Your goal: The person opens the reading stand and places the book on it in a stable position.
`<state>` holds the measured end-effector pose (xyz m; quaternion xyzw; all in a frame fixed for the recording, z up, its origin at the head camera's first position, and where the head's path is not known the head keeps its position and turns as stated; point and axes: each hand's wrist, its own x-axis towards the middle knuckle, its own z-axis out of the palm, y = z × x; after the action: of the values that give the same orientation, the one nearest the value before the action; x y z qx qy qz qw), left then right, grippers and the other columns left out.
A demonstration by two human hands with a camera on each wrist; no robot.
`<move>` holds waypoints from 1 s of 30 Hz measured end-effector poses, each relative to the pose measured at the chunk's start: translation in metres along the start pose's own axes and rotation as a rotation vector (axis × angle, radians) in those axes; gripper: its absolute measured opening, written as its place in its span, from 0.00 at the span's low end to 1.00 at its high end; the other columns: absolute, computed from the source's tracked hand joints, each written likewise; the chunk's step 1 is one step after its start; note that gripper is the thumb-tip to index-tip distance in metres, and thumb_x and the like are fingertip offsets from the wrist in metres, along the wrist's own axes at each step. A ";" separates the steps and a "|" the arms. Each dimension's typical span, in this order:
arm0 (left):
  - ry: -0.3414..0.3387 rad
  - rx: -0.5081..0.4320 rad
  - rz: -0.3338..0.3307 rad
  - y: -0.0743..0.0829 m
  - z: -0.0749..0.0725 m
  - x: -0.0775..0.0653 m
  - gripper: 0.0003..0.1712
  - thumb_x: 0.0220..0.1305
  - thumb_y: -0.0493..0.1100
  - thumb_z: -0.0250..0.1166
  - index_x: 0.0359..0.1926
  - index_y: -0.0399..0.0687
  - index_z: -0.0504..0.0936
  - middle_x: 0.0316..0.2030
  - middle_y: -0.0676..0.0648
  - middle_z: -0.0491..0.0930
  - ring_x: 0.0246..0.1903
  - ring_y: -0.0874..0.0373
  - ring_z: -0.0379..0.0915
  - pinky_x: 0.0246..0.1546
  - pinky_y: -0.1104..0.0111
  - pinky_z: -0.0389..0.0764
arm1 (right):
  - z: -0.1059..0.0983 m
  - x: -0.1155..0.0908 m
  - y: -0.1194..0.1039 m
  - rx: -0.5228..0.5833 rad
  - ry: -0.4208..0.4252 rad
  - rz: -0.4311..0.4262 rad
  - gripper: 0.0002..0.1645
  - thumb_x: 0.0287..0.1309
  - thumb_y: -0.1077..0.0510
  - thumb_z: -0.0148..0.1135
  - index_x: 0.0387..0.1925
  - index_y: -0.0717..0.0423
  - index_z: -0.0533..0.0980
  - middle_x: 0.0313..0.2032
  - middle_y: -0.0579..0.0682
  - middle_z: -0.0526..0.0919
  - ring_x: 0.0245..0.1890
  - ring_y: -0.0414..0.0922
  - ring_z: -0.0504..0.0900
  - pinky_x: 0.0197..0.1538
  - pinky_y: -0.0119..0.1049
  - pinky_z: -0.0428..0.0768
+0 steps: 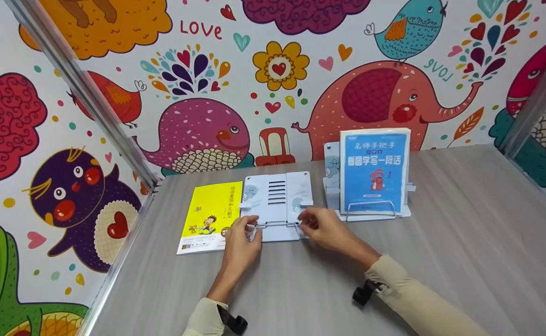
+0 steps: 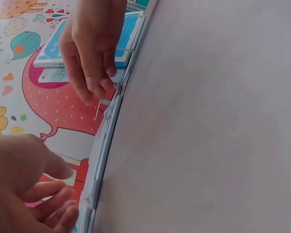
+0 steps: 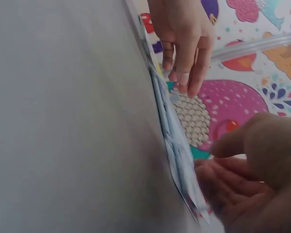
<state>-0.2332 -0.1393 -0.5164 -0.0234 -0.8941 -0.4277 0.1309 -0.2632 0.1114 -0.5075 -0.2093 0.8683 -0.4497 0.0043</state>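
A pale book stand (image 1: 256, 207) with a slotted back lies low on the table, a bent wire holder (image 1: 277, 224) across its front part. At the wire's left end is my left hand (image 1: 243, 238), fingers loosely bent and thumb apart from them in the left wrist view. By the right end is my right hand (image 1: 324, 228), its fingertips right at the stand's edge. In the right wrist view, a small gap shows between that thumb and the fingers. The stand (image 3: 177, 145) appears there edge-on, close in front of the right fingers.
A yellow book (image 1: 212, 205) lies left of the stand, partly behind my left hand. At the right, a blue-covered book (image 1: 375, 163) leans upright on a second stand (image 1: 331, 170), held by its wire. A cartoon-patterned wall (image 1: 282, 116) rises behind the grey table (image 1: 301, 289).
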 end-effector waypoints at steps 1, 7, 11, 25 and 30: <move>-0.012 0.007 -0.011 -0.002 -0.001 -0.001 0.19 0.70 0.35 0.72 0.59 0.39 0.86 0.50 0.42 0.86 0.45 0.52 0.78 0.50 0.60 0.83 | 0.003 0.002 0.000 -0.009 -0.022 0.001 0.12 0.66 0.67 0.70 0.50 0.63 0.85 0.40 0.52 0.89 0.37 0.41 0.84 0.44 0.35 0.87; -0.123 0.042 -0.049 -0.006 -0.005 -0.003 0.20 0.68 0.35 0.74 0.59 0.36 0.84 0.46 0.42 0.81 0.45 0.52 0.75 0.51 0.61 0.82 | 0.009 0.006 -0.002 0.022 -0.082 0.075 0.16 0.61 0.63 0.78 0.47 0.63 0.81 0.34 0.49 0.84 0.33 0.41 0.79 0.36 0.30 0.78; -0.161 0.035 -0.065 -0.008 -0.011 -0.001 0.24 0.65 0.34 0.78 0.60 0.36 0.84 0.46 0.43 0.82 0.46 0.51 0.75 0.52 0.60 0.82 | 0.007 0.005 -0.001 0.037 -0.124 0.100 0.19 0.57 0.61 0.83 0.44 0.62 0.81 0.32 0.49 0.83 0.32 0.41 0.79 0.34 0.28 0.77; -0.187 -0.042 -0.121 -0.017 -0.020 0.004 0.22 0.60 0.34 0.82 0.53 0.37 0.84 0.40 0.44 0.81 0.39 0.55 0.75 0.43 0.72 0.77 | 0.007 0.005 0.003 0.065 -0.182 0.071 0.12 0.60 0.64 0.79 0.40 0.59 0.81 0.29 0.44 0.78 0.31 0.40 0.76 0.33 0.28 0.73; -0.185 -0.052 -0.086 -0.022 -0.020 0.003 0.18 0.60 0.35 0.82 0.47 0.39 0.83 0.38 0.45 0.82 0.36 0.57 0.75 0.40 0.75 0.78 | 0.010 0.004 0.004 0.033 -0.161 -0.027 0.11 0.60 0.67 0.77 0.38 0.62 0.79 0.27 0.49 0.79 0.29 0.38 0.75 0.33 0.28 0.73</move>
<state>-0.2354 -0.1685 -0.5204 -0.0279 -0.8912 -0.4518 0.0288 -0.2662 0.1043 -0.5160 -0.2562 0.8548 -0.4456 0.0713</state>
